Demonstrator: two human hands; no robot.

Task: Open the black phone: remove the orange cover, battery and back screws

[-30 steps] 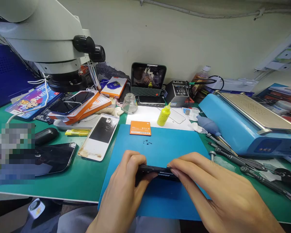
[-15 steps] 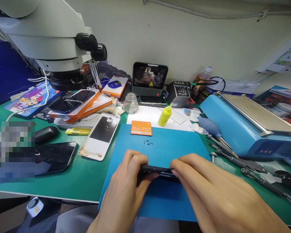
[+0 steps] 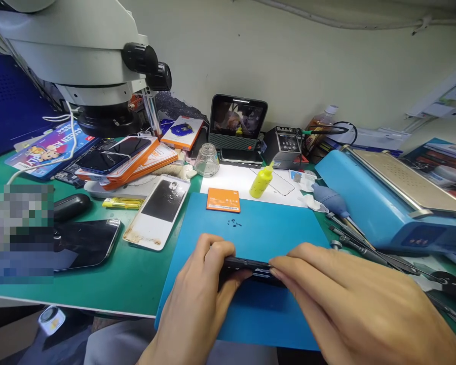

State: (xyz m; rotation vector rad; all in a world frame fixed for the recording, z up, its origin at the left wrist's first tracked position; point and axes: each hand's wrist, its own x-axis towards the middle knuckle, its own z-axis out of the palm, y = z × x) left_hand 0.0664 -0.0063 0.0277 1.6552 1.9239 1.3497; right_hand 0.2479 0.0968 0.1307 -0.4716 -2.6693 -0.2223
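Between my hands is a thin black phone (image 3: pixel 255 265), held edge-on above the blue mat (image 3: pixel 197 230). My left hand (image 3: pixel 202 284) grips its left end, thumb underneath and fingers curled over the top. At the right end, my right hand (image 3: pixel 329 289) pinches the edge with thumb and fingertips. The phone's flat faces are mostly hidden from me. Beyond it on the mat lies a small scatter of tiny dark screws (image 3: pixel 234 223). An orange battery (image 3: pixel 223 199) rests at the mat's far edge, near a yellow squeeze bottle (image 3: pixel 262 181).
A microscope (image 3: pixel 83 56) overhangs the left side. A white phone (image 3: pixel 159 210) and a dark phone (image 3: pixel 87 243) lie left of the mat. To the right stand a blue heating machine (image 3: pixel 380 203), a blower bulb (image 3: pixel 330 199) and several screwdrivers and tweezers (image 3: pixel 365 248).
The view has shifted slightly. Both hands keep their hold on the phone, and my right hand is a little flatter and further right in the picture.
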